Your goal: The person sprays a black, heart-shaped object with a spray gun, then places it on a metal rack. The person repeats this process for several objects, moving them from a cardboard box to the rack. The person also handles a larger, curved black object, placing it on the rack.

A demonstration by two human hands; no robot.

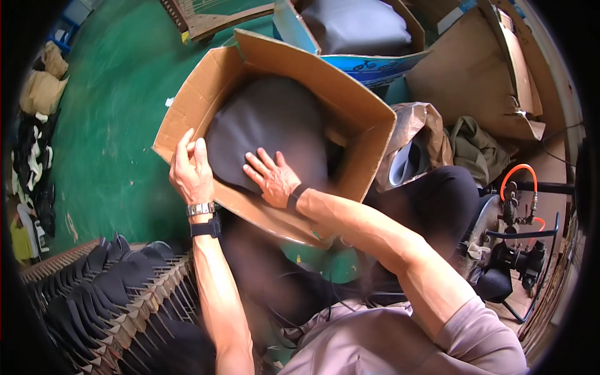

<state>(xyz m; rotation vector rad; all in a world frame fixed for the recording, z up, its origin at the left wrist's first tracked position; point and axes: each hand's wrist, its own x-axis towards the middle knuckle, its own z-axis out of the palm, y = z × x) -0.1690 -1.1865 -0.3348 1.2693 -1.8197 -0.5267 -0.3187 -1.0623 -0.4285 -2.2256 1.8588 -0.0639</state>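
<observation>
An open brown cardboard box (369, 156) stands in front of me, tilted in view. Inside lies a large rounded piece of dark grey sheet material (269, 112) with a smooth surface; whether it is one piece or a stack I cannot tell. My right hand (273, 178) rests flat on its near part, fingers spread. At the box's near left corner is my left hand (192, 172), its fingers stretched upward beside the grey material, apparently touching the box's edge. Nothing shows in either hand.
Behind stands a blue-sided box (375, 65) holding grey sheet material (356, 28). A rack of dark curved pieces (100, 294) is at lower left. To the right are a crumpled brown bag (415, 119), leaning cardboard (469, 69) and a metal tank with an orange hose (519, 172).
</observation>
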